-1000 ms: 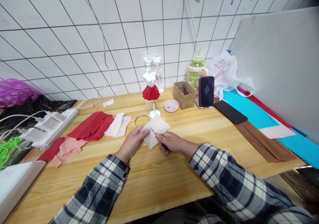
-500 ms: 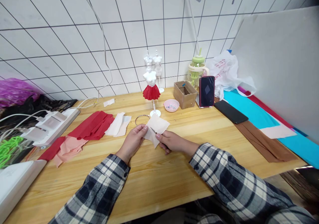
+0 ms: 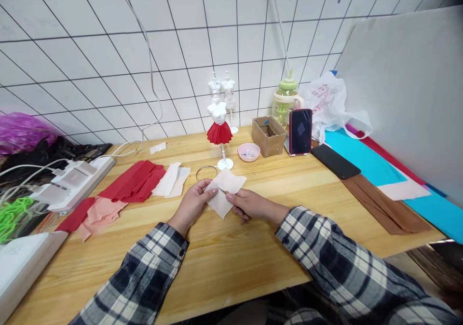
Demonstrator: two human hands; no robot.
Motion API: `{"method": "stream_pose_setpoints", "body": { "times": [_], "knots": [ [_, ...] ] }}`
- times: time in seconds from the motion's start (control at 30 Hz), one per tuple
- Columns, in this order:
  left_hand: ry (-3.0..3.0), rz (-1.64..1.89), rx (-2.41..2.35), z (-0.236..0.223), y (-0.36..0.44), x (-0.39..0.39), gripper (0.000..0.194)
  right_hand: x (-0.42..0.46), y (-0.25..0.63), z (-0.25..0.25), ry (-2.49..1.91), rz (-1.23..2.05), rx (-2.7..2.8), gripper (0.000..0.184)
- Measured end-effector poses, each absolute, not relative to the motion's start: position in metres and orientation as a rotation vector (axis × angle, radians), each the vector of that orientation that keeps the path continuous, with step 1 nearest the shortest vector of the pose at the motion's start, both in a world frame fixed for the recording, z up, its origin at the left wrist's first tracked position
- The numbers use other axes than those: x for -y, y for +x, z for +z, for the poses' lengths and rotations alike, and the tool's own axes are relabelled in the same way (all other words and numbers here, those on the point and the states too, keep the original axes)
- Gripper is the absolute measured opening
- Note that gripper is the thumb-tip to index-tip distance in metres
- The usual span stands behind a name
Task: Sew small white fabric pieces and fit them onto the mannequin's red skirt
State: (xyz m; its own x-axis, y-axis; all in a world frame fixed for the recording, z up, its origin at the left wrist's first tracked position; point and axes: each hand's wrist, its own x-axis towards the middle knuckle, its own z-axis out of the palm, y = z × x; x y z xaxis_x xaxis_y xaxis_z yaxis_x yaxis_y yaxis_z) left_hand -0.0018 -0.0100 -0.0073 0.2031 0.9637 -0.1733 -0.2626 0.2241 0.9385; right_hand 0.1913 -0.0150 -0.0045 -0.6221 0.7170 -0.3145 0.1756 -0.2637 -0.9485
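Note:
A pale cream piece of fabric (image 3: 224, 191) is held just above the wooden table (image 3: 224, 262), in front of me at the centre. My left hand (image 3: 192, 205) pinches its left edge with closed fingers. My right hand (image 3: 247, 204) is closed on small scissors (image 3: 221, 189), whose thin metal blades lie over the fabric. A metal ring (image 3: 206, 172) lies just behind the fabric. Behind that stands a small white mannequin in a red pleated skirt (image 3: 219, 131).
Red, pink and white fabric pieces (image 3: 134, 182) lie to the left, beside a power strip (image 3: 74, 180). A pink dish (image 3: 248, 152), cardboard box (image 3: 268, 135), upright phone (image 3: 300, 131), flat phone (image 3: 334, 161) and brown and blue sheets (image 3: 383, 204) are on the right.
The scissors' blades have shifted slightly along the fabric, and the fabric has turned a little between the hands. Both hands stay in the same place.

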Motion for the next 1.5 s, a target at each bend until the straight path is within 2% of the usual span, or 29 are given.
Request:
{"method": "stream_pose_setpoints", "body": {
  "times": [0.3, 0.87, 1.07, 1.5],
  "knots": [
    [0.977, 1.047, -0.961, -0.0116, -0.0042, 0.0084, 0.034, 0.0111, 0.1934, -0.0076, -1.016, 1.998, 1.59, 0.045],
    [0.968, 1.058, -0.964, -0.0109, -0.0034, 0.0086, 0.036, 0.0118, 0.195, -0.0074, -0.992, 2.001, 1.61, 0.039],
    [0.961, 1.059, -0.965, -0.0112, -0.0034, 0.0085, 0.037, 0.0133, 0.1942, -0.0067, -1.009, 1.986, 1.591, 0.032],
    [0.989, 1.009, -0.911, -0.0141, -0.0055, 0.0081, 0.037, 0.0125, 0.194, -0.0081, -1.006, 1.979, 1.59, 0.041]
  ]
}}
